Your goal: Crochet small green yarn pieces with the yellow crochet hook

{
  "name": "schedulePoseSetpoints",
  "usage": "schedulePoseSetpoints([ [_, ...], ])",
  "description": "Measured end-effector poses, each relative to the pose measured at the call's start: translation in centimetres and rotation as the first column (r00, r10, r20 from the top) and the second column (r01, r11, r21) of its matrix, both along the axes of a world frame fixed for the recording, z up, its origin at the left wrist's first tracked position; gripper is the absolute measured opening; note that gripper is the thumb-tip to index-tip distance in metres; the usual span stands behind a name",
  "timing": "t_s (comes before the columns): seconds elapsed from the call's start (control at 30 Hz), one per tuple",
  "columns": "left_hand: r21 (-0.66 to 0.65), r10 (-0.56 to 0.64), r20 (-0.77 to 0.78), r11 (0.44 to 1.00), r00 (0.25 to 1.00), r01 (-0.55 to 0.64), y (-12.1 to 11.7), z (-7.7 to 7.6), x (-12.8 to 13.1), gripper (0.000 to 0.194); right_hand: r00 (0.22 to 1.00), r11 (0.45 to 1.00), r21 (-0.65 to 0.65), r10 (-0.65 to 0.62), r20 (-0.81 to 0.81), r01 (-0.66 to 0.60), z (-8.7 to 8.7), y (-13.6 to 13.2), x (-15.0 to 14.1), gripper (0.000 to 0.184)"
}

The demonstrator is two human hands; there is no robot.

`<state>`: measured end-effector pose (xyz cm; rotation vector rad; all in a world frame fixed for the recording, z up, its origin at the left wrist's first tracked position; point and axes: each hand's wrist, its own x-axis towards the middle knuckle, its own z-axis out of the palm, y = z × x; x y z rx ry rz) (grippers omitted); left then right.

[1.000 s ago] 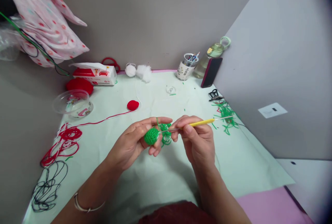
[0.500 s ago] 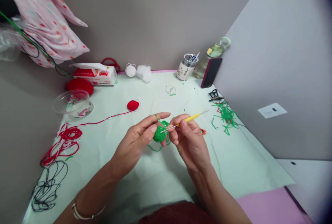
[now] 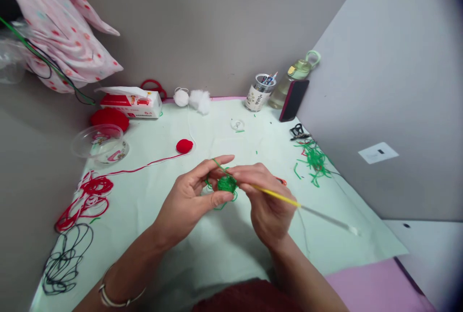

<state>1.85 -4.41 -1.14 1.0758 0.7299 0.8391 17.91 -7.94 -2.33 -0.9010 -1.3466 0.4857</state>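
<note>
A small green crocheted piece (image 3: 227,184) is held between the thumb and fingers of my left hand (image 3: 197,191). Green yarn runs over the raised left index finger, and loops of it hang below the piece. My right hand (image 3: 269,201) pinches a crochet hook (image 3: 280,197) with a yellow handle and a metal shaft pointing down to the right. The hook's working tip meets the top of the green piece, but my right fingers partly cover it, so I cannot tell whether it sits inside a stitch.
Around me lie a red ball (image 3: 184,146), tangled red and white yarn (image 3: 96,191), black cord (image 3: 67,259) and green yarn scraps (image 3: 315,160). Along the back stand a tissue pack (image 3: 132,103), white stuffing (image 3: 200,101), a pen tin (image 3: 257,95), a bottle (image 3: 289,83) and a phone (image 3: 294,101).
My right hand has turned, and the hook's back end has swung from up-right to down-right. My left thumb has moved lower, and the green piece has shifted slightly up and right.
</note>
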Motion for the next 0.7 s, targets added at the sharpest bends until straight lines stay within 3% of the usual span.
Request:
schedulePoseSetpoints([
  [0.13,-0.012,-0.046,0.007,0.999,0.999,0.046,-0.1,-0.1,0.1,0.057,0.995,0.994,0.069,-0.087,0.049,0.084,-0.2,0.1,0.0,0.026],
  [0.37,-0.078,-0.039,-0.017,0.996,0.999,0.038,0.2,0.5,-0.3,0.065,0.959,0.971,-0.146,0.15,-0.241,-0.189,-0.1,0.6,0.6,0.013],
  [0.7,0.113,0.044,-0.15,0.993,0.988,-0.027,0.2,0.8,-0.4,0.061,0.932,0.944,-0.188,0.209,-0.297,-0.272,-0.2,0.5,0.7,0.013],
])
